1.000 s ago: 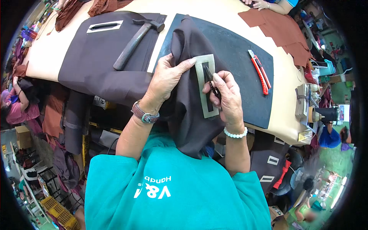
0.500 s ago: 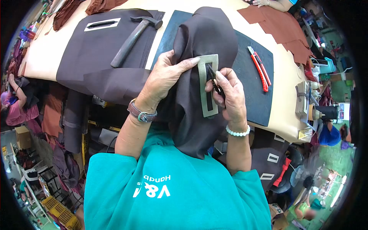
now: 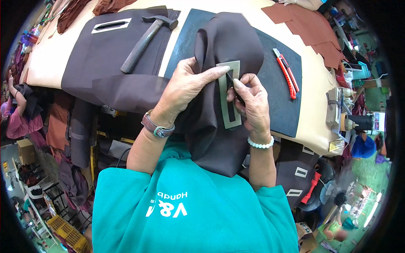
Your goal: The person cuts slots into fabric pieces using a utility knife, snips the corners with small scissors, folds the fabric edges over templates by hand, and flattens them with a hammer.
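Observation:
A dark brown sheet of material (image 3: pixel 236 38) is bunched up over the table edge, with a pale rectangular frame (image 3: pixel 225 103) on its surface. My left hand (image 3: pixel 185 86) grips the sheet, its thumb lying on the upper left corner of the frame. On the frame's right side, my right hand (image 3: pixel 252 99) is closed around a small dark pointed tool (image 3: pixel 229 79), whose tip is at the frame's slot near my left thumb. Most of the tool is hidden by my fingers.
A hammer (image 3: pixel 145 44) lies on stacked dark sheets (image 3: pixel 97 55) at the left. Red cutters (image 3: pixel 287 74) rest on a dark cutting mat (image 3: pixel 274 107). Rust-brown pieces (image 3: pixel 310 31) lie at the upper right, near a co-worker's hand (image 3: pixel 287 1).
The sheet's upper part has risen and spread out over the mat. My left thumb has slid right along the frame's top, closer to the tool. My right hand has shifted slightly right.

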Demonstrator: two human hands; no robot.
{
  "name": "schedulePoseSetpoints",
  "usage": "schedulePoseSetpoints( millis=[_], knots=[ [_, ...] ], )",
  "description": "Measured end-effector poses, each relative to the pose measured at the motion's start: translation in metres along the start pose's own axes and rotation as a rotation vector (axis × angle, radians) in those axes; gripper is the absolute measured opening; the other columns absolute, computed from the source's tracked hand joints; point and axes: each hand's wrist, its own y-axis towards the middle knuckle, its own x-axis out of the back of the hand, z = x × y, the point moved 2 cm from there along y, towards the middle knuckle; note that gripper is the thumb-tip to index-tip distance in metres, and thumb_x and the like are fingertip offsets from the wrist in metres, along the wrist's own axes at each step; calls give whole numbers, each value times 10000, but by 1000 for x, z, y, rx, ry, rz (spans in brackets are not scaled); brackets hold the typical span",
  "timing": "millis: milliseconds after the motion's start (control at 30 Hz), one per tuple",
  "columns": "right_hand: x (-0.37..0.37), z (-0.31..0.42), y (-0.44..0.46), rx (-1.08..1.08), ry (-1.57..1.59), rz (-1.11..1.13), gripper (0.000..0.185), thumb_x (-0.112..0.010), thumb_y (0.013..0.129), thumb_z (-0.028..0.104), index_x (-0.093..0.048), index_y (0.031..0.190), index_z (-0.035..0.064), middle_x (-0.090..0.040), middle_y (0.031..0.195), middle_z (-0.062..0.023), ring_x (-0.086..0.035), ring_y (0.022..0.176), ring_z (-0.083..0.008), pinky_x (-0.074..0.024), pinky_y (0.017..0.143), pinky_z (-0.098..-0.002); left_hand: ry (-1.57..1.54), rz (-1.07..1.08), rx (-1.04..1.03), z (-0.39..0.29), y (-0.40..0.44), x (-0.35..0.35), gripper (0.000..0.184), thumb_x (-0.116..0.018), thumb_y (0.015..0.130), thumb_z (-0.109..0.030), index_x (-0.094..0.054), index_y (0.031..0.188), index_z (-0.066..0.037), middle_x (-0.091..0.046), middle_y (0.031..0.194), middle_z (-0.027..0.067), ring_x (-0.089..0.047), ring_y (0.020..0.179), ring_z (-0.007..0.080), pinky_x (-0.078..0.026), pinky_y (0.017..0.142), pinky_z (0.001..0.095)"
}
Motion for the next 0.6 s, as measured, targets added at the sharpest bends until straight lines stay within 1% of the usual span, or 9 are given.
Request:
schedulePoseSetpoints(
  millis=[67,100,233,333,367,467,533,567,600],
  knots=[
    [-1,-3,-1,23,-56,-20,200,-602,882,178,-432,920,81,-606,667,-60,-422,461,-3,-273,398,-130,-42,73,-85,-7,-3,-9,330,-673,817,-102,-563,1058,94,-657,897,83,-605,787,91,-497,690,224],
    [-1,-3,-2,40,-97,-37,200,-594,887,181,-426,925,78,-603,667,-56,-416,460,-1,-274,401,-132,-31,-19,-98,-3,-3,-11,143,-656,826,-86,-659,922,20,-669,849,61,-608,736,89,-495,665,223],
    [-4,-3,-17,27,-108,-101,200,-561,907,192,-406,951,73,-587,668,-42,-385,453,3,-269,395,-144,-161,-162,-141,1,-7,-21,167,-653,828,-85,-644,943,36,-665,870,66,-607,735,88,-496,668,229],
    [-15,-9,-30,-1,19,-159,184,-514,934,224,-398,936,81,-570,698,-46,-357,434,-9,-258,372,-153,-244,-211,-146,8,-6,-24,141,-649,833,-82,-649,928,22,-664,867,57,-606,728,88,-493,660,230],
    [-16,-15,-32,23,-3,-165,156,-473,950,271,-422,923,126,-563,737,-35,-355,444,-5,-220,358,-140,-253,-222,-145,9,-7,-27,134,-647,835,-83,-650,924,16,-664,859,52,-604,722,85,-491,652,228],
    [-20,-23,-27,84,90,-220,182,-495,944,223,-389,920,77,-560,704,-56,-351,435,-22,-268,386,-158,-275,-240,-149,12,-12,-34,111,-642,842,-87,-652,909,1,-661,835,38,-598,700,76,-484,620,218],
    [-22,-23,-24,130,111,-239,176,-493,945,213,-384,922,76,-560,704,-59,-349,437,-24,-271,392,-159,-286,-231,-154,13,-15,-36,97,-637,847,-88,-653,897,-7,-659,816,28,-592,676,68,-476,591,209],
    [-23,-23,-24,152,121,-248,173,-492,945,208,-382,922,76,-559,704,-61,-348,438,-25,-273,395,-160,-299,-242,-153,15,-16,-38,88,-633,851,-92,-648,871,-7,-650,774,18,-578,626,54,-459,542,195],
    [-24,-23,-23,162,125,-249,172,-492,945,208,-381,924,78,-559,703,-61,-346,435,-24,-269,390,-161,-302,-232,-144,15,-18,-37,81,-640,841,-79,-652,883,-10,-656,808,30,-593,665,69,-470,584,205]
  ],
)
